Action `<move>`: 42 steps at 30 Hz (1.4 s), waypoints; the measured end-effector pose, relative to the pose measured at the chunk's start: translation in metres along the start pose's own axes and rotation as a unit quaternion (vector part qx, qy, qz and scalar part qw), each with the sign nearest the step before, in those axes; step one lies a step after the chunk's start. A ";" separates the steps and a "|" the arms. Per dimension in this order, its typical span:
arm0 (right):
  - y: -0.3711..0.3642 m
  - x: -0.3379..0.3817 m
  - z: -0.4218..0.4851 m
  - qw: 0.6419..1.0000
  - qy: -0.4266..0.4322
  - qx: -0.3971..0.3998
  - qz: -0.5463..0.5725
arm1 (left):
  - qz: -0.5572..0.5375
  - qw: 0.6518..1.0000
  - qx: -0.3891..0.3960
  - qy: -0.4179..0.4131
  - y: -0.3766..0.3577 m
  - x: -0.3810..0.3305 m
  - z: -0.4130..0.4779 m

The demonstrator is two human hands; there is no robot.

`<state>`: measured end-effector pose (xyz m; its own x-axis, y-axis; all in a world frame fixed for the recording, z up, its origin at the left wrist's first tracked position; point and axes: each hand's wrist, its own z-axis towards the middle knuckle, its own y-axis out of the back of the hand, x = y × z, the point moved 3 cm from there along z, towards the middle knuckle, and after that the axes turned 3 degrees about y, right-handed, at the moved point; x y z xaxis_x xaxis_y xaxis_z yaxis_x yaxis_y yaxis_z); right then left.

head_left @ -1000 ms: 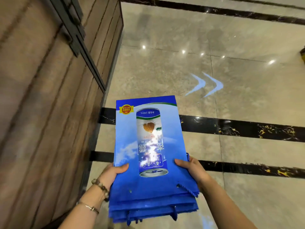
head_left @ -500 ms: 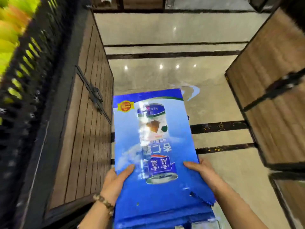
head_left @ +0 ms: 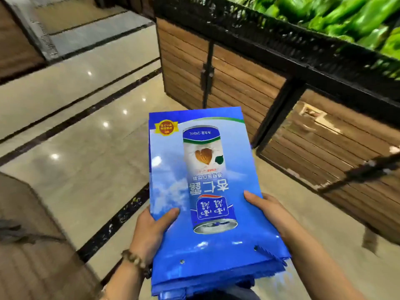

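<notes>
I carry a flat stack of glossy blue gift bags point(head_left: 171, 169) printed with a drink can picture, held level in front of me. My left hand point(head_left: 151, 228) grips the stack's left edge, thumb lying on top, with a bead bracelet on the wrist. On the right edge my right hand point(head_left: 268, 211) holds the stack, thumb over the top sheet and fingers hidden beneath. Blue cord handles hang at the near end of the stack.
A wooden slatted display stand point(head_left: 238, 79) with a black metal rim stands to the right, holding green vegetables point(head_left: 350, 16). Another wooden unit point(head_left: 32, 245) sits at the lower left. Glossy beige floor tiles with dark marble strips point(head_left: 91, 131) run between them.
My view has swung right: the wooden stand formerly at the left is gone and the stand with green produce now fills the right. Both hands keep the same hold on the bags.
</notes>
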<state>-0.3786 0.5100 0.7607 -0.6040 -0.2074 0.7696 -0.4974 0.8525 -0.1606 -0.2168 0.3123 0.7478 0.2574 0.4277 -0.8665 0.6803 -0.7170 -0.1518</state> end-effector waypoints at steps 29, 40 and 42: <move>0.475 -0.160 -0.338 0.555 0.171 -0.729 0.362 | 0.432 0.591 0.636 0.244 -0.740 0.218 -0.173; 0.582 -0.219 -0.425 0.403 0.151 -0.792 0.433 | 0.463 0.470 0.750 0.051 -0.891 0.310 -0.319; 0.611 -0.239 -0.450 0.389 0.152 -0.796 0.438 | 0.468 0.461 0.752 0.050 -0.915 0.335 -0.353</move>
<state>-0.2581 1.2967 0.7574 0.1143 0.3580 0.9267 0.9785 -0.2017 -0.0428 -0.5110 1.3058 0.7642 0.0368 -0.4870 -0.8726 -0.9875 -0.1515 0.0429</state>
